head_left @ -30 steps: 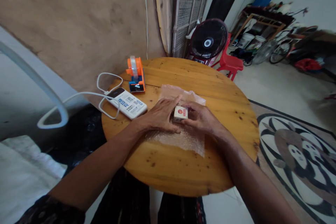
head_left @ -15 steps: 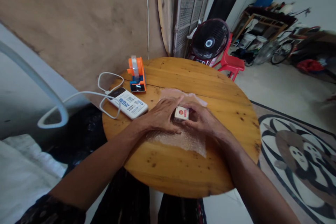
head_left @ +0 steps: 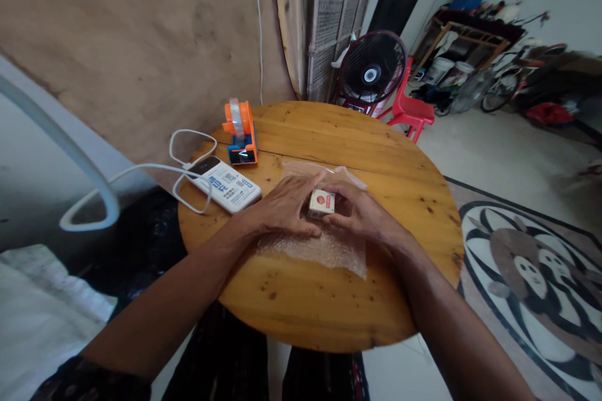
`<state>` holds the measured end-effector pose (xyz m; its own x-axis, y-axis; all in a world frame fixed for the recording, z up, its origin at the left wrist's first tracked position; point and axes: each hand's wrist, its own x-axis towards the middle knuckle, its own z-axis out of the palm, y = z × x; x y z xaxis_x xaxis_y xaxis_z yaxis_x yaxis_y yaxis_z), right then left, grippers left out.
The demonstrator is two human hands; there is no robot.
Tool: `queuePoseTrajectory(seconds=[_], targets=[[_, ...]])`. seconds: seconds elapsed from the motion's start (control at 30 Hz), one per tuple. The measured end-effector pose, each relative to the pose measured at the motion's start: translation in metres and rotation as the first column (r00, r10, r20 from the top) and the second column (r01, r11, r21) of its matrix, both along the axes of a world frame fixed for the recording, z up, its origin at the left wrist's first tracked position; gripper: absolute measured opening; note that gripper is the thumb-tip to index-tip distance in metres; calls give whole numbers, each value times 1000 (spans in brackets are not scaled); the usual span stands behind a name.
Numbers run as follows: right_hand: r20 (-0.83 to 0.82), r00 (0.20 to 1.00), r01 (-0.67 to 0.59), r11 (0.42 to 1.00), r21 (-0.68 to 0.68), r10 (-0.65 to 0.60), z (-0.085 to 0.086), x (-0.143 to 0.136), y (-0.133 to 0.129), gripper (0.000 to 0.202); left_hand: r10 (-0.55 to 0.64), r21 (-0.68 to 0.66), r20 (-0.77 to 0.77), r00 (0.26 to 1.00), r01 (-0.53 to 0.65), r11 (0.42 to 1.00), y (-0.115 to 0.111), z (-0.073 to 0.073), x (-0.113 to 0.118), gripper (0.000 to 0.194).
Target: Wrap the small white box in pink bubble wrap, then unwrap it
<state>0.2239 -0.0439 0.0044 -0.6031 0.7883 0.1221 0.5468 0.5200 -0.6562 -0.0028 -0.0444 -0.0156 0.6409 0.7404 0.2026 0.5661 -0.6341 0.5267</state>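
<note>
A small white box with a red round emblem and red print on its top is between my hands, above the middle of a bubble wrap sheet. From the right, my right hand grips the box with the thumb at its near corner and the fingers curled at its far side. My left hand curves around the box's left side, thumb and fingers spread apart; whether it touches the box is hard to see. Both hands cover part of the wrap.
On the round wooden table, a white power bank with a white cable lies at the left. An orange and blue tape dispenser stands behind it. Beyond the table are a fan and a red plastic chair.
The camera view has shifted slightly, moving the whole scene a little left. The box's top seems tilted a bit more. Both hands keep nearly the same pose around it.
</note>
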Motion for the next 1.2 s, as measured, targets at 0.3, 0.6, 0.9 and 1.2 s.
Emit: queuePoseTrajectory(seconds=[0.3, 0.6, 0.9, 1.2], targets=[[-32, 999, 15, 999, 40, -14, 5, -4, -3, 47, 5, -4, -27, 1000, -5, 1000, -1, 0, -1, 115], [-15, 1000, 19, 999, 34, -18, 3, -3, -1, 53, 10, -7, -34, 999, -10, 1000, -2, 0, -1, 113], [-50, 999, -16, 998, 55, 19, -1, 2, 1, 67, 22, -29, -21, 1000, -22, 999, -3, 3, 2, 112], [-168, 985, 25, 999, -44, -32, 5, 7, 5, 65, 19, -19, -60, 998, -20, 1000, -1, -2, -1, 116]])
